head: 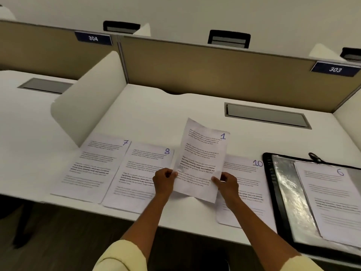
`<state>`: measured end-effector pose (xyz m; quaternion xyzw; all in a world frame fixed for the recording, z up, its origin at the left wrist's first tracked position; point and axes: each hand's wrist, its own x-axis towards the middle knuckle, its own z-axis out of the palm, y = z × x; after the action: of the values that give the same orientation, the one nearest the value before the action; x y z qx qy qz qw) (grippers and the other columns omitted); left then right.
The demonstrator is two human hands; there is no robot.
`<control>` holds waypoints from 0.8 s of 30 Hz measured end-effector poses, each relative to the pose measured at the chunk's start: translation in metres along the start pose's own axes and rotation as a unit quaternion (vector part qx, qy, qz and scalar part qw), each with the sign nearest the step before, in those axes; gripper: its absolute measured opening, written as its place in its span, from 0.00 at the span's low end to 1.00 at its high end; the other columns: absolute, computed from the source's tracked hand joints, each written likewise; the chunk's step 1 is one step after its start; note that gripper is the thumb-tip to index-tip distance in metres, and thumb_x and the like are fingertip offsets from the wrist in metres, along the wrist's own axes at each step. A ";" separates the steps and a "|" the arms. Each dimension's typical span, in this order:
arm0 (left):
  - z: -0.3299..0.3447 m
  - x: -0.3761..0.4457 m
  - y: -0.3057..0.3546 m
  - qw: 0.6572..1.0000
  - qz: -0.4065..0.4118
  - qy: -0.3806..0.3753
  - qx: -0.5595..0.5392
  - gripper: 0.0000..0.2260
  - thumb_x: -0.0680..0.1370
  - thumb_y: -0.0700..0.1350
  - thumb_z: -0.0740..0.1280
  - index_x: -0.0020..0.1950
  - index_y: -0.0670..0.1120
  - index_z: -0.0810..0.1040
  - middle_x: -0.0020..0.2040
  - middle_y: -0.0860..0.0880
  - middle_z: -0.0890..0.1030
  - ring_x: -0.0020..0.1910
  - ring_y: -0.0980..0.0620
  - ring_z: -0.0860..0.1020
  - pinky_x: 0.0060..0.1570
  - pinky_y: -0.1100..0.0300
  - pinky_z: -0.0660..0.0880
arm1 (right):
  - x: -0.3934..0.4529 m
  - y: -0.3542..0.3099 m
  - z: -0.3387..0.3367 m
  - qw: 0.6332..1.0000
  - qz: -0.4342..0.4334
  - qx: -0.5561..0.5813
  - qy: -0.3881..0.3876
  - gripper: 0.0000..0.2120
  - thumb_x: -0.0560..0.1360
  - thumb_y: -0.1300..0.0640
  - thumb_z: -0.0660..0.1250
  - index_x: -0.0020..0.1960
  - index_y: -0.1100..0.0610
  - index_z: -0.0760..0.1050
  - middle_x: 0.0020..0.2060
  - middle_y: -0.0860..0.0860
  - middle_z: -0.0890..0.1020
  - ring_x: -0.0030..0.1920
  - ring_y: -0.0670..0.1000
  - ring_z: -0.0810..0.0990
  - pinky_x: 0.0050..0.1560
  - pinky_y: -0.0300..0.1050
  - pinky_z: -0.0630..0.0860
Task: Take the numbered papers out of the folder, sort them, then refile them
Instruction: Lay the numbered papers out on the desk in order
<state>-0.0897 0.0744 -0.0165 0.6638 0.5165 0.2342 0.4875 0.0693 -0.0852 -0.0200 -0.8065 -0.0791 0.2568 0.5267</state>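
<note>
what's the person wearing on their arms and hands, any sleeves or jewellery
Both arms wear pale yellow sleeves pushed up near the elbows, the left sleeve showing most. The forearms are bare. The left hand and right hand are bare too: no gloves, rings, watch or bracelet visible.

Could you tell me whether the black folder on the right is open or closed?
Open. The folder lies flat with its shiny inner sleeve exposed, and sheet 6 rests on top of it.

White papers [201, 159] w/ blue numbers, black folder [277, 196], tan partition [214, 69].
</note>
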 end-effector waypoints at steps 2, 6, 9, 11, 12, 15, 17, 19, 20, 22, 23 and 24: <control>-0.019 0.009 -0.006 1.000 0.001 0.013 0.004 0.06 0.73 0.41 0.75 0.41 0.39 0.82 0.37 0.49 0.80 0.37 0.53 0.76 0.37 0.65 0.68 | -0.007 -0.004 0.022 1.000 -0.011 -0.023 -0.010 0.11 0.74 0.60 0.75 0.56 0.58 0.80 0.49 0.53 0.84 0.48 0.53 0.81 0.47 0.44 0.76; -0.047 0.033 -0.015 0.999 -0.009 0.033 0.002 0.06 0.72 0.41 0.75 0.42 0.39 0.83 0.37 0.48 0.81 0.38 0.51 0.78 0.42 0.60 0.74 | -0.010 -0.016 0.058 0.998 -0.029 -0.045 -0.022 0.13 0.75 0.60 0.73 0.59 0.58 0.78 0.50 0.52 0.82 0.48 0.52 0.80 0.43 0.38 0.74; -0.066 0.052 -0.016 0.998 -0.023 0.048 -0.015 0.06 0.73 0.41 0.75 0.42 0.39 0.83 0.37 0.49 0.81 0.36 0.54 0.78 0.38 0.63 0.73 | -0.003 -0.026 0.081 0.997 -0.041 -0.051 -0.034 0.13 0.76 0.60 0.73 0.60 0.59 0.78 0.50 0.51 0.82 0.48 0.52 0.80 0.48 0.41 0.75; -0.077 0.067 -0.016 0.998 -0.021 0.054 -0.017 0.06 0.73 0.42 0.75 0.43 0.40 0.83 0.37 0.49 0.82 0.37 0.54 0.78 0.39 0.64 0.74 | 0.005 -0.035 0.098 0.997 -0.046 -0.050 -0.040 0.12 0.76 0.60 0.73 0.59 0.59 0.78 0.50 0.52 0.83 0.48 0.52 0.81 0.49 0.43 0.77; -0.082 0.076 -0.017 0.998 -0.022 0.057 -0.018 0.06 0.73 0.42 0.75 0.43 0.40 0.83 0.38 0.48 0.82 0.38 0.53 0.79 0.41 0.62 0.75 | 0.010 -0.039 0.107 0.997 -0.045 -0.047 -0.042 0.12 0.76 0.59 0.73 0.58 0.59 0.79 0.50 0.52 0.83 0.48 0.52 0.81 0.49 0.43 0.78; -0.097 0.103 -0.016 0.997 -0.024 0.075 -0.014 0.07 0.72 0.42 0.76 0.44 0.39 0.83 0.39 0.46 0.83 0.38 0.51 0.80 0.44 0.60 0.76 | 0.027 -0.053 0.133 0.997 -0.045 -0.047 -0.050 0.10 0.76 0.58 0.73 0.56 0.58 0.79 0.49 0.52 0.83 0.48 0.53 0.82 0.49 0.44 0.78; -0.107 0.120 -0.015 0.996 -0.027 0.084 -0.009 0.07 0.72 0.42 0.76 0.43 0.38 0.83 0.39 0.46 0.83 0.38 0.51 0.79 0.44 0.60 0.76 | 0.037 -0.062 0.148 0.997 -0.042 -0.042 -0.053 0.09 0.76 0.58 0.73 0.55 0.57 0.79 0.49 0.51 0.83 0.47 0.52 0.82 0.48 0.43 0.77; -0.116 0.137 -0.010 0.995 -0.028 0.092 0.004 0.07 0.72 0.42 0.76 0.44 0.39 0.83 0.38 0.47 0.82 0.37 0.54 0.78 0.43 0.63 0.74 | 0.046 -0.072 0.165 0.997 -0.041 -0.030 -0.061 0.09 0.76 0.58 0.73 0.55 0.57 0.79 0.49 0.51 0.82 0.47 0.51 0.81 0.48 0.42 0.77; -0.119 0.145 -0.009 0.995 -0.029 0.095 0.009 0.07 0.72 0.42 0.76 0.43 0.39 0.83 0.36 0.49 0.81 0.36 0.56 0.78 0.41 0.65 0.73 | 0.050 -0.077 0.172 0.997 -0.041 -0.028 -0.064 0.09 0.76 0.58 0.73 0.55 0.57 0.79 0.48 0.50 0.82 0.47 0.51 0.81 0.48 0.43 0.77; -0.123 0.164 -0.007 0.995 -0.034 0.095 0.008 0.06 0.72 0.41 0.76 0.43 0.39 0.83 0.35 0.51 0.80 0.35 0.57 0.78 0.42 0.64 0.74 | 0.062 -0.087 0.187 0.997 -0.040 -0.024 -0.068 0.09 0.76 0.58 0.73 0.55 0.57 0.79 0.48 0.49 0.82 0.47 0.51 0.81 0.50 0.44 0.79; -0.125 0.174 -0.007 0.995 -0.036 0.095 0.006 0.06 0.72 0.41 0.76 0.43 0.39 0.84 0.35 0.51 0.80 0.36 0.56 0.78 0.43 0.62 0.76 | 0.069 -0.092 0.194 0.996 -0.040 -0.020 -0.072 0.09 0.76 0.58 0.73 0.55 0.57 0.79 0.48 0.49 0.82 0.47 0.50 0.82 0.51 0.45 0.80; -0.128 0.182 -0.006 0.995 -0.037 0.096 0.003 0.06 0.72 0.41 0.76 0.44 0.39 0.84 0.36 0.50 0.81 0.37 0.54 0.78 0.44 0.60 0.77 | 0.074 -0.096 0.200 0.996 -0.039 -0.016 -0.076 0.09 0.76 0.57 0.73 0.55 0.56 0.79 0.48 0.49 0.82 0.47 0.50 0.81 0.51 0.45 0.80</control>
<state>-0.1318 0.2919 -0.0043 0.6203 0.5861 0.2770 0.4416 0.0466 0.1478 -0.0219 -0.7892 -0.1549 0.2953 0.5157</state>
